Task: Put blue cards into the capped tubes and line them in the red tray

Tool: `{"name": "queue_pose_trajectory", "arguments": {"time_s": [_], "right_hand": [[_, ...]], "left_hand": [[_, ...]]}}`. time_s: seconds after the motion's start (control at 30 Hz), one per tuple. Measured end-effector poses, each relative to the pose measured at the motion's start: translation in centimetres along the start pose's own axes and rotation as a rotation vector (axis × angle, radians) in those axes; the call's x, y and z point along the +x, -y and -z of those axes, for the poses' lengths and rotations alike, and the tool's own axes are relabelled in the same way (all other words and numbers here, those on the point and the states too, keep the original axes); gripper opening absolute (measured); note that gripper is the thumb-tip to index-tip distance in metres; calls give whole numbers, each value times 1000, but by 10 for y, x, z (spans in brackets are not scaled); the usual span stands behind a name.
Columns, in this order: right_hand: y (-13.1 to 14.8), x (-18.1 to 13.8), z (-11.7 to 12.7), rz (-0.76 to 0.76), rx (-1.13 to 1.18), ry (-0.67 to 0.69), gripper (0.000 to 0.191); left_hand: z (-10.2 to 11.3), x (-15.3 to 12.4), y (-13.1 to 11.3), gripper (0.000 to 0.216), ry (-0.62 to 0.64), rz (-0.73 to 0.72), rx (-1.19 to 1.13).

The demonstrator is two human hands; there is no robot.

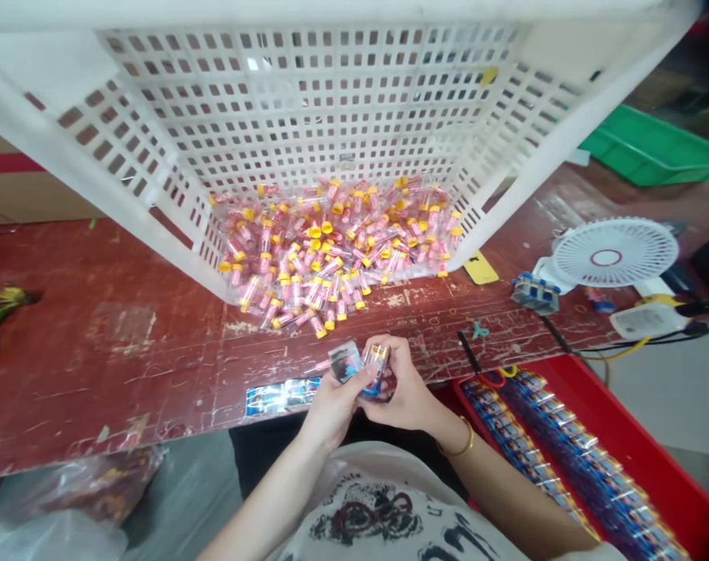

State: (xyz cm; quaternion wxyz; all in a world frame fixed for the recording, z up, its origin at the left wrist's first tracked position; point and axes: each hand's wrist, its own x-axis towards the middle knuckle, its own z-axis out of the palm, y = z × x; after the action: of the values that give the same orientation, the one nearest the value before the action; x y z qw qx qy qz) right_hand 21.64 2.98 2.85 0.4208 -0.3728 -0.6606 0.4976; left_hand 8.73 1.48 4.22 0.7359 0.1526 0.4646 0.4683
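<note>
My left hand and my right hand meet close together just over the near edge of the worn red table. Between them they pinch a small clear tube with a yellow cap and a shiny printed label. A strip of the same labels lies flat on the table just left of my left hand. Beyond my hands, a heap of yellow-capped tubes spills out of a white perforated crate tipped on its side.
A red tray at the right holds rows of finished wrapped tubes. A small white fan, a white device with cables and a yellow tag sit at the right. A green bin is behind; plastic bags lie lower left.
</note>
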Motion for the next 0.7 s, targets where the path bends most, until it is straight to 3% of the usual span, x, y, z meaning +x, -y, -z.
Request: {"name": "queue_pose_trajectory", "arguments": {"time_s": [0.2,0.33,0.47,0.57,0.6,0.7], "right_hand": [[2,-6,12,17,-145,-99,62],[4,-28,41,39,-344,-258,63],[-17,-96,100,-110,-400,-394,64],[-58,-161,163,-422,-625,-610,60],[-74,-178,185,-554,-754,-713,60],[-123,-208,236,-700,-857,-817,62]], "left_hand": [[-11,6,7,32,22,-55,122],[-24,17,17,39,46,-22,218],[-18,20,29,37,245,137,463],[-2,12,36,39,437,239,680],[4,7,38,39,437,241,698],[15,-5,44,36,359,263,657]]}}
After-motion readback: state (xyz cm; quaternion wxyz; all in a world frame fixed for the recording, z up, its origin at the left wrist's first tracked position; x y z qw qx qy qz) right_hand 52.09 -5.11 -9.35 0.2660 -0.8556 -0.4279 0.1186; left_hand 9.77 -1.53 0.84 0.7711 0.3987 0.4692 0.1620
